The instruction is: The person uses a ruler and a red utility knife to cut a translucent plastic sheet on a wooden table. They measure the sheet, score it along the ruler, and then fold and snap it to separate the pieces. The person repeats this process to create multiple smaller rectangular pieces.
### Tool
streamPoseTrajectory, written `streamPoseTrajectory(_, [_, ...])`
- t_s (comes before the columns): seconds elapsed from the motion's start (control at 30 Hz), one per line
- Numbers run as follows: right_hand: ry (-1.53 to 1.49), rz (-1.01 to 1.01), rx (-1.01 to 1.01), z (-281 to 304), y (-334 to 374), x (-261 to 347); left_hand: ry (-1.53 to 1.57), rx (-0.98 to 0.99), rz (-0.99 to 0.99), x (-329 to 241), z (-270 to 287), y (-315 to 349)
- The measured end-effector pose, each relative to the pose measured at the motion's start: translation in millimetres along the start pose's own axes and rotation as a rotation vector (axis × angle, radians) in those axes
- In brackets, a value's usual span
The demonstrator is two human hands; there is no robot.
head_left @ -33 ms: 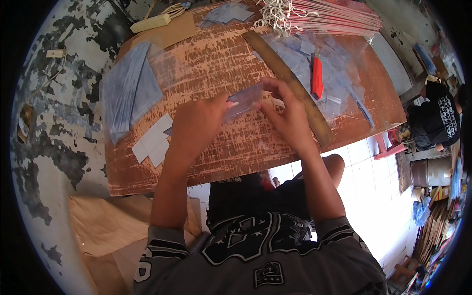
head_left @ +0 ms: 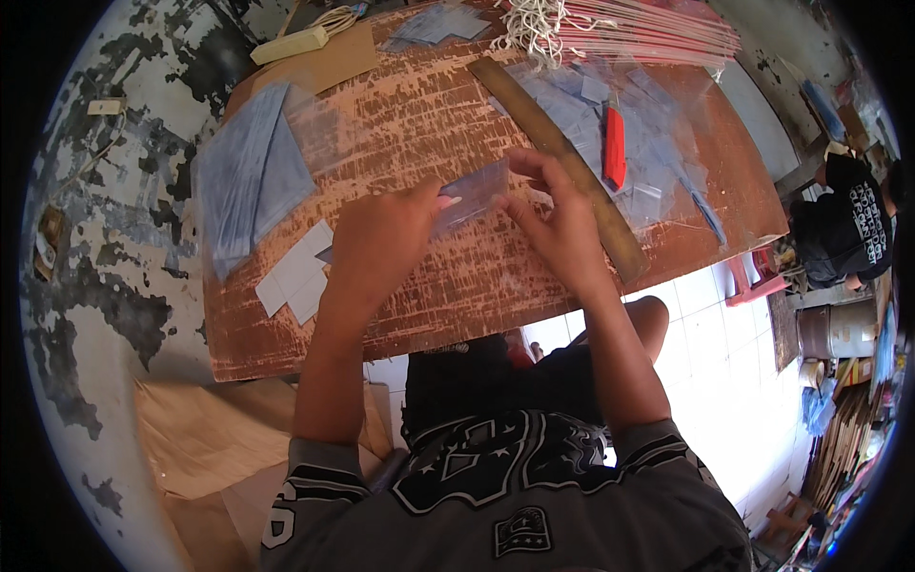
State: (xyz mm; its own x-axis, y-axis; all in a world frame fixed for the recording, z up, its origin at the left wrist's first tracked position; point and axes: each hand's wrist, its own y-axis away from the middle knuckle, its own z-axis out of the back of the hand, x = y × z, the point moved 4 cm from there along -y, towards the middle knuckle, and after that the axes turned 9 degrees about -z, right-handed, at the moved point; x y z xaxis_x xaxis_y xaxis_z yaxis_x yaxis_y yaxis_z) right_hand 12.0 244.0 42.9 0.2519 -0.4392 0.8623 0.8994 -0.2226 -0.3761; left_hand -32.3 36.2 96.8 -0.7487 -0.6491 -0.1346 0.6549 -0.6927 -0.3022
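Note:
Over the middle of the worn table, a small clear plastic sheet [head_left: 474, 197] is stretched between my two hands. My left hand [head_left: 389, 234] is closed on its left end, with the thumb lying on top. At the right end, the thumb and forefinger of my right hand [head_left: 558, 214] hold the sheet's edge at two corners. White square cards [head_left: 294, 274] lie beside my left wrist. Close to the right hand's knuckles runs a long brownish metal ruler [head_left: 562, 157]. Whether the sheet is one layer or a pouch, I cannot tell.
A stack of bluish plastic sheets [head_left: 248, 181] lies on the left. Plastic offcuts [head_left: 658, 157] and a red cutter knife [head_left: 614, 148] are beyond the ruler. Red sticks with white cords [head_left: 639, 38] and a power strip [head_left: 291, 45] sit at the back. Another person [head_left: 848, 224] is at the far right.

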Motion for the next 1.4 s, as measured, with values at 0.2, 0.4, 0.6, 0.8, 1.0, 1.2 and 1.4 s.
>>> streamPoseTrajectory(0.2, [0.029,0.024,-0.145,-4,23,10,-0.006,0.006,-0.004,3,-2,-2])
streamPoseTrajectory(0.4, [0.234,0.041,-0.220,18,14,14,0.019,-0.006,-0.005,4,-4,0])
streamPoseTrajectory(0.6, [0.753,-0.156,-0.386,79,-15,-16,0.024,-0.048,-0.026,1,0,2])
streamPoseTrajectory(0.8, [0.754,-0.230,-0.269,84,-35,-45,0.004,-0.030,-0.017,2,-2,-1])
streamPoseTrajectory(1.0, [0.804,-0.322,-0.210,90,-53,-66,0.017,-0.041,-0.013,3,-2,0])
streamPoseTrajectory(1.2, [0.475,-0.226,-0.359,125,-56,-93,0.041,-0.077,-0.062,2,0,-3])
streamPoseTrajectory(1.4, [-0.206,-0.188,-0.433,81,-5,8,0.033,-0.044,-0.032,4,-4,-1])
